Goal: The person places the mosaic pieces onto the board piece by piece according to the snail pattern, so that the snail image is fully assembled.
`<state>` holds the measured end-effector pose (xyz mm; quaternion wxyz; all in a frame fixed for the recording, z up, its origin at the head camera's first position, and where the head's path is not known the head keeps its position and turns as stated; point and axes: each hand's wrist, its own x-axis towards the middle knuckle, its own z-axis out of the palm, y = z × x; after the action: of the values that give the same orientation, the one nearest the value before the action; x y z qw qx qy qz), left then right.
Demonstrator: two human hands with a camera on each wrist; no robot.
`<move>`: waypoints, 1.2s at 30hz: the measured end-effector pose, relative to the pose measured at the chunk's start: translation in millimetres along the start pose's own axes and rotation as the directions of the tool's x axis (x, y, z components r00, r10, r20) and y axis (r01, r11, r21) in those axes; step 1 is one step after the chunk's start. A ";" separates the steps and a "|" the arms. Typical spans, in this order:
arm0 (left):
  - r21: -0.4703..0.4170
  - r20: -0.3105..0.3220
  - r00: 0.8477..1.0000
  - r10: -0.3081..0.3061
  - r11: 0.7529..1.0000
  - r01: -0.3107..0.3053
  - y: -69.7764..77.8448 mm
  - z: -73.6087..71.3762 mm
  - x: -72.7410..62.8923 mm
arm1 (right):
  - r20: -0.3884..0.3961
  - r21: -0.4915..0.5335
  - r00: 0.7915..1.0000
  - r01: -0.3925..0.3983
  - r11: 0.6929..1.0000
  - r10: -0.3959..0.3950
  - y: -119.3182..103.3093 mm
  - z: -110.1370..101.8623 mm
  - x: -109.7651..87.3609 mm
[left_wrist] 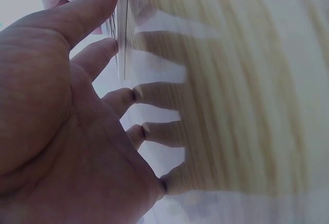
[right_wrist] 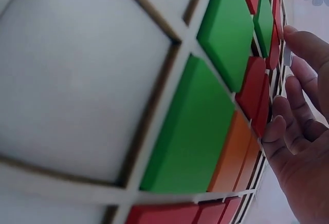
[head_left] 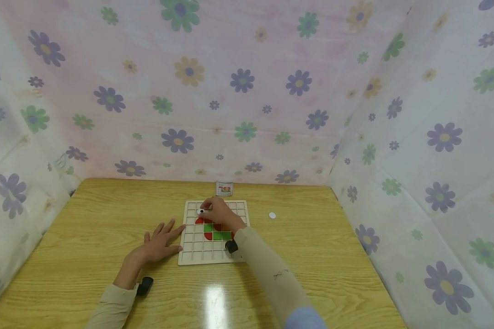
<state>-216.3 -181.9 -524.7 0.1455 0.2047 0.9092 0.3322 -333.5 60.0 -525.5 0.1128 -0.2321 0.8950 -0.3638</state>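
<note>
A white grid board [head_left: 189, 256] lies on the wooden table, with red, green and orange tiles in its middle squares. Between thumb and index finger, my right hand [head_left: 221, 214] pinches a small white disc with a black dot [head_left: 201, 211], close over the board's upper left squares. From the right wrist, the green tiles [right_wrist: 190, 131] and orange tiles [right_wrist: 231, 152] show near the hand. My left hand [head_left: 158, 245] has its fingers spread on the table, thumb and index fingertips [left_wrist: 110, 47] at the board's left edge. The right forearm hides part of the board.
A plain white disc [head_left: 272, 215] lies on the table [head_left: 321, 256] right of the board. Behind the board is a small card with a coloured picture on a grid [head_left: 224, 188]. Flowered cloth walls [head_left: 214, 151] stand at the back and both sides.
</note>
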 end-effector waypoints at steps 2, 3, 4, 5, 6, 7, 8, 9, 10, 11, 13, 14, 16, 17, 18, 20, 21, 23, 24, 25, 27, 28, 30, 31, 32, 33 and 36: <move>-0.001 0.002 1.000 0.001 1.000 -0.001 0.1 0.0 0.4 | -0.001 0.004 1.000 0.004 1.000 -0.004 0.8 0.6 0.0; -0.001 0.003 1.000 0.002 1.000 -0.002 0.3 0.1 0.6 | -0.001 0.004 1.000 0.008 1.000 -0.008 1.5 0.9 0.0; -0.002 0.003 1.000 0.003 1.000 -0.003 1.0 0.0 0.6 | -0.002 0.005 1.000 0.011 1.000 -0.011 2.1 1.1 -0.3; -0.001 0.004 1.000 0.003 1.000 -0.003 1.5 0.0 0.6 | -0.005 0.001 1.000 0.015 1.000 -0.015 2.8 0.8 -0.7; -0.003 0.004 1.000 0.002 1.000 -0.002 2.1 0.0 0.7 | -0.005 0.005 1.000 0.016 1.000 -0.016 3.5 0.0 -1.7; -0.003 0.006 1.000 0.002 1.000 -0.002 2.8 -0.3 0.6 | -0.005 0.016 1.000 0.013 1.000 -0.013 3.9 -1.4 -3.8; -0.002 0.005 1.000 0.000 1.000 0.000 3.2 -0.3 0.6 | -0.007 0.024 1.000 0.015 1.000 -0.015 4.8 -3.3 -6.2; -0.002 0.006 1.000 -0.002 1.000 0.002 3.7 -0.3 0.6 | -0.009 0.034 1.000 0.015 0.999 -0.014 5.8 -6.2 -9.3; -0.004 0.006 1.000 -0.004 1.000 0.004 3.9 -0.5 0.5 | -0.016 0.043 1.000 0.016 0.999 -0.015 7.0 -9.9 -13.4; -0.006 0.004 1.000 -0.002 1.000 0.002 4.2 -0.9 0.3 | -0.024 0.055 1.000 0.019 0.998 -0.017 9.2 -13.9 -17.9; -0.014 0.000 1.000 0.003 1.000 -0.003 4.0 -1.5 -0.3 | -0.057 0.076 0.998 0.031 0.997 -0.027 14.6 -24.0 -29.2; -0.018 -0.002 1.000 0.003 1.000 -0.003 3.7 -1.4 -0.5 | -0.082 0.079 0.996 0.040 0.996 -0.034 18.9 -29.4 -35.2; -0.020 -0.006 1.000 0.001 1.000 -0.001 2.1 -1.0 -0.4 | -0.139 0.087 0.990 0.046 0.995 -0.034 28.9 -41.1 -48.8; -0.020 -0.009 1.000 0.002 1.000 -0.002 1.3 -0.9 -0.3 | -0.171 0.093 0.985 0.041 0.995 -0.024 34.8 -47.0 -55.8; -0.022 -0.009 1.000 0.000 1.000 0.000 0.5 -0.5 -0.1 | -0.204 0.094 0.979 0.029 0.995 -0.010 40.8 -53.1 -63.0; -0.020 -0.007 1.000 -0.003 1.000 0.003 -0.9 0.1 0.7 | -0.274 0.100 0.961 -0.001 0.995 0.029 54.4 -64.6 -77.2; -0.021 -0.006 1.000 -0.004 1.000 0.004 -1.4 0.3 1.0 | -0.307 0.104 0.950 -0.022 0.994 0.053 60.9 -70.3 -84.4; -0.024 -0.003 1.000 -0.003 1.000 0.003 -1.9 0.3 1.1 | -0.370 0.117 0.923 -0.066 0.991 0.105 73.0 -80.9 -98.3; -0.023 -0.002 1.000 -0.003 1.000 0.003 -2.1 0.4 1.1 | -0.398 0.123 0.908 -0.089 0.988 0.131 78.8 -85.8 -104.8; -0.021 -0.001 1.000 -0.003 1.000 0.003 -2.5 0.6 1.2 | -0.425 0.130 0.891 -0.111 0.985 0.156 84.4 -90.5 -111.0; -0.015 0.002 1.000 -0.005 1.000 0.005 -3.2 1.0 1.5 | -0.459 0.144 0.861 -0.172 0.974 0.220 94.7 -98.5 -122.2; -0.014 0.002 1.000 -0.005 1.000 0.005 -3.7 1.2 1.6 | -0.469 0.151 0.847 -0.203 0.968 0.251 98.8 -101.8 -127.3; -0.010 0.001 1.000 -0.004 1.000 0.004 -5.0 1.7 2.2 | -0.477 0.145 0.827 -0.260 0.955 0.297 107.2 -106.7 -135.1; -0.010 0.000 1.000 -0.002 1.000 0.002 -5.8 1.8 2.6 | -0.475 0.140 0.822 -0.281 0.949 0.313 110.7 -108.3 -138.2; -0.009 0.000 1.000 -0.003 1.000 0.003 -6.0 2.0 2.7 | -0.466 0.137 0.823 -0.297 0.945 0.326 113.9 -109.4 -140.7; -0.008 0.000 1.000 -0.003 1.000 0.003 -6.1 2.1 2.8 | -0.453 0.132 0.827 -0.307 0.943 0.333 116.2 -110.2 -142.8; -0.012 0.001 1.000 -0.001 1.000 0.001 -6.1 2.3 3.1 | -0.403 0.112 0.855 -0.308 0.945 0.327 122.6 -110.6 -145.6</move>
<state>-219.8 -183.5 -530.9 0.1471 0.2035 0.9073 0.3374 -289.1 275.6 -528.4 -0.0170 0.0040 0.9160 -0.4007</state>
